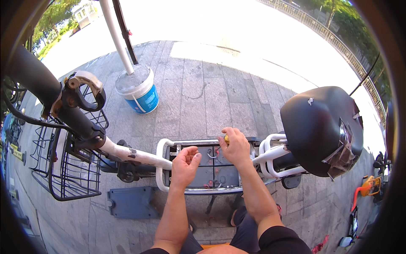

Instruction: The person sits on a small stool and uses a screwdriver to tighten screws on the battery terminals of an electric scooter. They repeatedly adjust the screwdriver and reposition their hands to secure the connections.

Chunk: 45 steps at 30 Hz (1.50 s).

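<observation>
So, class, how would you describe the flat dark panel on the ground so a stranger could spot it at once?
Find the bike's white frame across the picture, with a black wire basket at its left end. Below the frame, look at the paving between basket and left forearm. The panel lies flat there: a broad, solid blue-grey sheet, unlike the open-wire basket.

I see grey rectangular stone paving (207,101) in shade, bordered by glaring white sunlit ground (220,21). Far off on my feed, a long slatted metal railing (330,35) runs before leafy green trees (358,28).
</observation>
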Available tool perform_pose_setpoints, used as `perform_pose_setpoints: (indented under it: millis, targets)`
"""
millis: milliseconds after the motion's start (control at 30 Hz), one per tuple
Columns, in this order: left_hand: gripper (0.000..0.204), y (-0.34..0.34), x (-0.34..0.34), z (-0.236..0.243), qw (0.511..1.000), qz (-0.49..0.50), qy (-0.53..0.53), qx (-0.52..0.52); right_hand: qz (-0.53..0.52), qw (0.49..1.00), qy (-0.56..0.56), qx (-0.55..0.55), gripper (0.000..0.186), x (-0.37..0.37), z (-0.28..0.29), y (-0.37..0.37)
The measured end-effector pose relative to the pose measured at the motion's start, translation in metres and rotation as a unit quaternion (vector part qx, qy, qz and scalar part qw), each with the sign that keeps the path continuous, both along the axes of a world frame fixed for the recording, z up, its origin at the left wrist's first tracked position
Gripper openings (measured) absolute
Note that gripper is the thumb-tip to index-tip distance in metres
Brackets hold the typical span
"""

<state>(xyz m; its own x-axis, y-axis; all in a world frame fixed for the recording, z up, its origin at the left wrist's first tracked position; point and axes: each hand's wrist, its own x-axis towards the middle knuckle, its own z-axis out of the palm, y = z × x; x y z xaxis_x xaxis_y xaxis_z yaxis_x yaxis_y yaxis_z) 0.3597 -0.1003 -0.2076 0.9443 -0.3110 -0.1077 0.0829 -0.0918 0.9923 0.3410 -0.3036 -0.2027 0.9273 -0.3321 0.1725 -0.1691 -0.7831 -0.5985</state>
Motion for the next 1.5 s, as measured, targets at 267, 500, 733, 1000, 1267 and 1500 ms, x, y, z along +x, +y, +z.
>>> perform_pose_setpoints:
  millis: [267,500,733,1000,1267,1500]
  targets:
    - [0.034,-0.0001,-0.0003,-0.0037,1.000,0.015,-0.021,0.007,0.041,0.994,-0.090,-0.038,0.032,-0.0008,-0.0041,0.0005]
    - [0.035,0.0020,-0.0013,-0.0040,0.999,0.017,-0.029,-0.005,0.055,0.994,-0.077,-0.061,0.030,-0.0022,-0.0013,0.0006]
    - [0.033,0.0022,-0.0023,-0.0024,0.999,0.024,-0.033,-0.009,0.046,0.993,-0.105,-0.022,0.031,-0.0016,-0.0021,0.0018]
    - [0.031,0.0020,-0.0016,-0.0004,0.999,0.023,-0.031,-0.028,0.050,0.995,-0.079,0.019,0.029,0.0011,-0.0059,0.0004]
    - [0.032,0.0045,-0.0013,-0.0045,0.998,0.016,-0.032,-0.047,0.045,0.992,-0.110,0.036,0.027,0.0014,-0.0047,-0.0028]
    - [0.030,0.0043,0.0007,-0.0015,0.998,0.018,-0.027,-0.046,0.045,0.992,-0.106,0.055,0.024,0.0017,-0.0019,0.0001]
